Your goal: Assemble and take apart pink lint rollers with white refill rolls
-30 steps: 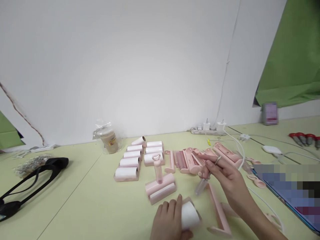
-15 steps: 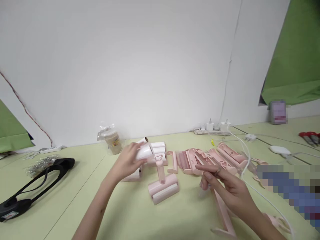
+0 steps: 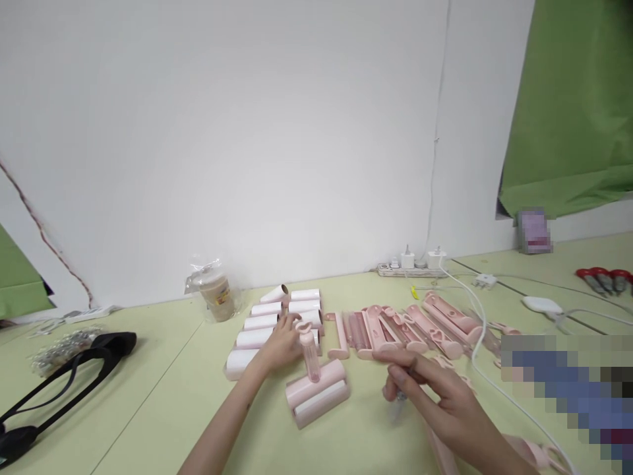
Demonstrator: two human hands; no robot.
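My left hand [image 3: 281, 346] reaches out to the rows of white paper rolls [image 3: 267, 323] and rests on them, its fingers curled over one roll. Just right of it stands an assembled pink lint roller [image 3: 316, 389] with a heart-topped handle. My right hand [image 3: 430, 396] hovers over the table nearer to me, fingers pinched around a small clear tube-like piece [image 3: 398, 396] that is blurred. Behind it lies a row of pink roller covers and handles [image 3: 410, 323].
A wrapped cup [image 3: 217, 297] stands by the wall. A black strap [image 3: 59, 379] lies far left. A power strip [image 3: 413, 269] with white cables [image 3: 477, 349], a white mouse [image 3: 541, 304], red-handled tools [image 3: 603, 280] and a blurred-out patch sit to the right.
My left hand carried a white roll from near me out to the rows and has set it down there. My right hand drifted slightly nearer and lower.
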